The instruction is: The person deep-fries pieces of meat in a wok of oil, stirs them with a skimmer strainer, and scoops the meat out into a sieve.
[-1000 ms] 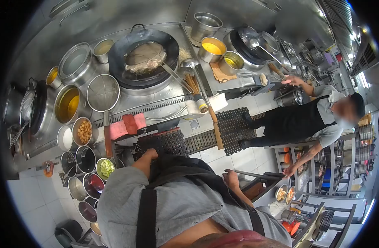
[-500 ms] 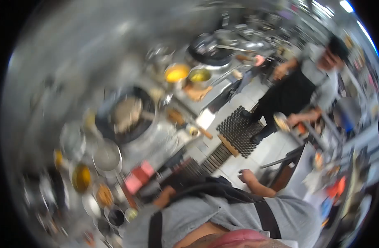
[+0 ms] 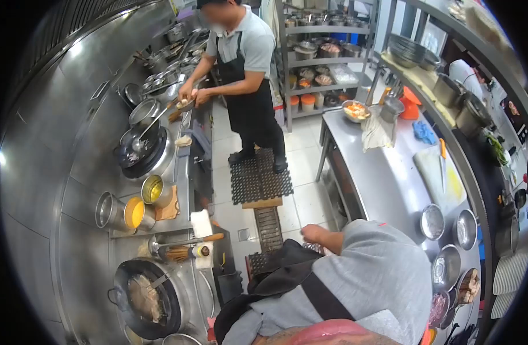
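My right hand is in front of my body at the edge of the dark apron, its fingers curled. A small shiny patch shows just below it, too small to name, and I cannot make out whether the hand holds it. My left hand is out of sight. Left of my body a wok holds pale food in liquid, with a metal utensil leaning into it. A ladle and a bamboo brush lie behind the wok.
A co-worker stands ahead on a black rubber mat, hands over a bowl. On the right, a steel table carries bowls, a cutting board and an orange-handled knife. Metal pots stand by the left wall.
My view has swung to the right and steadied, bringing in the table and shelves. My left hand has gone out of sight. The co-worker has turned to the stove side, hands now together over a bowl.
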Demonstrator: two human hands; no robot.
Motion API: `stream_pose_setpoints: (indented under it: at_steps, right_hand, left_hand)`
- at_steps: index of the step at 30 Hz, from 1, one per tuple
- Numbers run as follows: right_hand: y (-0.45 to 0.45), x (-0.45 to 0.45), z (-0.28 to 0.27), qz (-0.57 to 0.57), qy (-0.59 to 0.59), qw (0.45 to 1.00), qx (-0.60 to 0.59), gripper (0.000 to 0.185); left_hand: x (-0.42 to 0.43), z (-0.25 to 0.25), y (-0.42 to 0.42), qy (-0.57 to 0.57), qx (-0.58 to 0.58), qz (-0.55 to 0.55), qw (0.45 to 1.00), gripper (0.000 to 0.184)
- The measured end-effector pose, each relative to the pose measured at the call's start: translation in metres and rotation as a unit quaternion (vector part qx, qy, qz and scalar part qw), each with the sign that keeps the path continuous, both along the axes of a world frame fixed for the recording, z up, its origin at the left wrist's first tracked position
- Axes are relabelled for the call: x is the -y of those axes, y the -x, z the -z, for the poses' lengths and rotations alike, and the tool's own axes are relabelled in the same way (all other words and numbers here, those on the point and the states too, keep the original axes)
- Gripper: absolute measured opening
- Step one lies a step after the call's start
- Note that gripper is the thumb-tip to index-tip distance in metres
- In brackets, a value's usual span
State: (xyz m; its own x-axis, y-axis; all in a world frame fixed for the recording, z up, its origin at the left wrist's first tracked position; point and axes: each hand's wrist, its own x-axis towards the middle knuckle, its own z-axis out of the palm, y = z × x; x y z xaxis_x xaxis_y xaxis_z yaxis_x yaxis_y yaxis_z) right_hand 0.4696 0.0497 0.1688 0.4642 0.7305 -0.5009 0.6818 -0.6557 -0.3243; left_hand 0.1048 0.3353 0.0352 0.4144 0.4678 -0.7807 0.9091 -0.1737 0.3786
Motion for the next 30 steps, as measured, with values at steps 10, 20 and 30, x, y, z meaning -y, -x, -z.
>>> stream_pose_setpoints:
  at_steps: [10, 20, 30]
  right_hand:
    - [-0.048, 0.014, 0.046, -0.053, 0.022, 0.998, -0.028, 0.026]
    - [-0.02, -0.32, -0.005, -0.205, -0.304, 0.919, -0.144, 0.026]
    - [0.062, -0.408, -0.014, -0.328, -0.218, 0.905, -0.163, 0.065]
  left_hand:
    - [0.024, 0.03, 0.025, 0.033, -0.015, -0.043, 0.998, 0.033]
    - [0.007, -0.205, -0.004, 0.172, 0.297, -0.485, 0.804, 0.033]
    - [-0.171, -0.241, -0.037, 0.044, 0.477, -0.773, 0.416, 0.045]
